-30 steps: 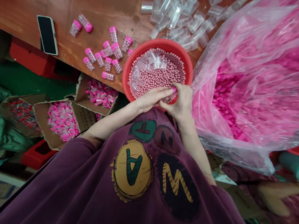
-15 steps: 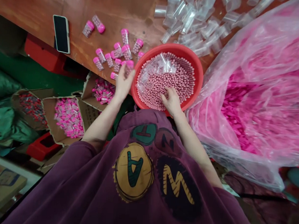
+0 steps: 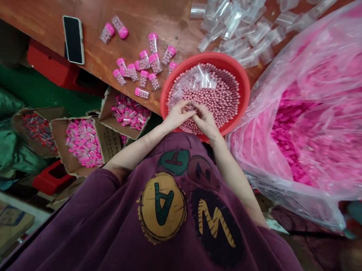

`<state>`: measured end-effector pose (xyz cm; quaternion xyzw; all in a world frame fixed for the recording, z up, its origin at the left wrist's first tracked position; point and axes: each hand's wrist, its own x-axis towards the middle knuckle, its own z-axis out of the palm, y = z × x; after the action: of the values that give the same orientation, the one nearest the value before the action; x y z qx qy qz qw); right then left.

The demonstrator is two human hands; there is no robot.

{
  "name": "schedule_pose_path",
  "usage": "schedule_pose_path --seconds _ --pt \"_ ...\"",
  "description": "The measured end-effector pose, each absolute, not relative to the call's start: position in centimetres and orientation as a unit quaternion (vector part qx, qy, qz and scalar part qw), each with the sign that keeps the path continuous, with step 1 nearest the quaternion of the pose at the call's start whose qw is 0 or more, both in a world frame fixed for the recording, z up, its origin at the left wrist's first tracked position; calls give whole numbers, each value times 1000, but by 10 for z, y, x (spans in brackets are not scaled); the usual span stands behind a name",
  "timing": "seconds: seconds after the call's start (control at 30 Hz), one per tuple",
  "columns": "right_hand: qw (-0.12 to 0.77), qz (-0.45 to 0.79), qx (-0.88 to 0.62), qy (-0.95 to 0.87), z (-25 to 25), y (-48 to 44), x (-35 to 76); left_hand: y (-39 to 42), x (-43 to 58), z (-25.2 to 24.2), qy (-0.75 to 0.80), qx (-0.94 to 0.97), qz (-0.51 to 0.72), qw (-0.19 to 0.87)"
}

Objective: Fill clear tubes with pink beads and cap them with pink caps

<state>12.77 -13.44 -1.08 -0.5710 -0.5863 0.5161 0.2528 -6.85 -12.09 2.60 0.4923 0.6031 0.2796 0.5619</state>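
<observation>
My left hand point(image 3: 178, 114) and my right hand point(image 3: 206, 120) meet over the near side of a red basin point(image 3: 245, 80). Their fingertips are closed together, and what lies between them is mostly hidden; I cannot make it out. Under the hands the basin holds many small pink beads point(image 3: 223, 99). Several clear plastic tubes point(image 3: 198, 77) rest on the beads, just beyond my fingers. To the left of the basin, several small clear bottles filled with beads and topped with pink caps point(image 3: 155, 62) lie on the wooden table point(image 3: 162, 11).
Many clear tubes point(image 3: 234, 24) are heaped behind the basin. At right bulges a big plastic bag point(image 3: 319, 117) of pink pieces. A phone point(image 3: 73, 40) lies at the table's left edge. Below stand cardboard boxes point(image 3: 107, 142) of small pink-capped items and a red stool point(image 3: 51, 178).
My left hand has let go of a pink-capped bottle among the others on the table and moved right, into the basin. It now meets my right hand, which has closed its fingers.
</observation>
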Motion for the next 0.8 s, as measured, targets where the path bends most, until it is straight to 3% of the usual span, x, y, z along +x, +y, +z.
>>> schedule_pose_path --seconds 0.13,0.2,0.33,0.47,0.57,0.8 --pt "254 554 -595 -524 11 -158 130 -95 -56 55 578 523 137 611" --pt "228 544 -614 -524 23 -167 130 -83 -54 72 562 611 53 555" --pt "228 465 -638 -570 43 -184 161 -71 -47 88 539 756 -136 347" --pt "274 310 -774 -480 51 -191 254 -76 -17 76 482 785 -238 308" --pt "247 209 -885 -333 44 -183 333 -90 12 61 459 778 -211 374" --pt "255 234 -890 -297 -1 -128 382 -93 9 54 481 679 65 552"
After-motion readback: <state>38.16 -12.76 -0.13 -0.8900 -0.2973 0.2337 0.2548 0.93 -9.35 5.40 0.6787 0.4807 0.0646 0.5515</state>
